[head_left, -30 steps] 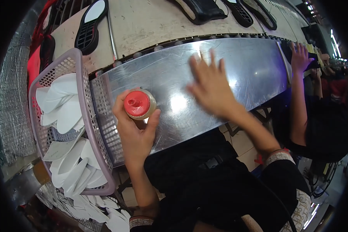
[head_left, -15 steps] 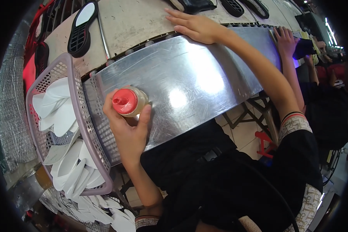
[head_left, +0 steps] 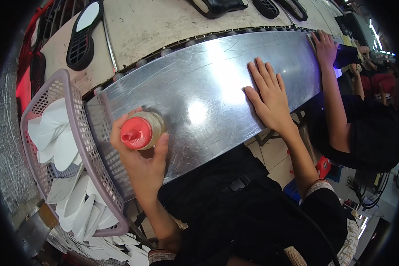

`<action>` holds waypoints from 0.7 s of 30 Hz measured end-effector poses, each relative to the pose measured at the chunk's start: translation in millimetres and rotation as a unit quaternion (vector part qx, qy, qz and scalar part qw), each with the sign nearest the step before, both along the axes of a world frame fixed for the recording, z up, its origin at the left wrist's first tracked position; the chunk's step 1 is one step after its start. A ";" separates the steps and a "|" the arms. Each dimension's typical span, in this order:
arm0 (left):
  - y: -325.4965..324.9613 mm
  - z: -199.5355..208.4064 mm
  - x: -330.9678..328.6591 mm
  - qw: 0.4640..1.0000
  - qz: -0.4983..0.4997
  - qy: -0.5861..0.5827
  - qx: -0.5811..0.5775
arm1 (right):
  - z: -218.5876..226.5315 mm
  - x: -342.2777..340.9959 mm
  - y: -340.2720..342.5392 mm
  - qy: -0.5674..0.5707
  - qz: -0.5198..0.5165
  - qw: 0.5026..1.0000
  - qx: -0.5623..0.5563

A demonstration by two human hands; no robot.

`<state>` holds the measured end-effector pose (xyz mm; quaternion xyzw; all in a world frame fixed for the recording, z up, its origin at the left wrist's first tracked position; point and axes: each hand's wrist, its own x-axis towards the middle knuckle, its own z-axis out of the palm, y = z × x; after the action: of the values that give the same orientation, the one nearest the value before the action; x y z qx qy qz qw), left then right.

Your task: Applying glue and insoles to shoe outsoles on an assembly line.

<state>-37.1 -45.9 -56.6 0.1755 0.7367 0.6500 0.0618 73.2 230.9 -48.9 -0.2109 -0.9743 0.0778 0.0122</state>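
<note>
My left hand (head_left: 142,166) is wrapped round a squeeze bottle (head_left: 139,132) with a red nozzle cap and a cloudy, see-through body. The bottle is at the left part of a shiny metal table (head_left: 181,150); whether its base touches the metal is hidden. Flat on the right part of the same table lies my right hand (head_left: 270,99), fingers spread and holding nothing. Just left of the bottle stands a pale purple plastic basket (head_left: 91,155) with white insole-shaped pieces (head_left: 62,133) in it.
Beyond the table runs a pale conveyor (head_left: 150,26) carrying black shoe soles (head_left: 81,42) and a black shoe (head_left: 215,6). A co-worker's hand (head_left: 326,48) rests at the table's far right end. More white pieces (head_left: 115,248) lie below the basket.
My right hand has drawn back from the table's far edge by the conveyor and come down on the metal surface, nearer and further right. My left hand keeps its hold on the bottle.
</note>
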 end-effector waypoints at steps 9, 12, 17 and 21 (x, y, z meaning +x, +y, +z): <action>-2.0 -4.7 -1.3 1.000 0.000 -0.007 0.013 | -2.4 -25.1 -3.4 -0.022 0.043 0.997 0.057; 0.2 -5.7 -0.9 0.999 -0.002 -0.016 0.029 | -2.5 -34.0 -0.9 -0.008 0.031 0.997 0.064; -3.0 -5.2 -2.1 0.999 0.001 -0.019 0.040 | 1.7 -31.5 3.3 0.032 0.060 0.997 0.048; -6.3 -8.1 -3.1 0.999 -0.014 -0.019 0.038 | 14.7 -23.7 3.8 0.028 0.053 0.998 -0.007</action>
<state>-40.2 -52.2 -64.8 0.1756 0.7079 0.6796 0.0784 49.5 234.7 -34.2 -0.1566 -0.9828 0.0915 0.0335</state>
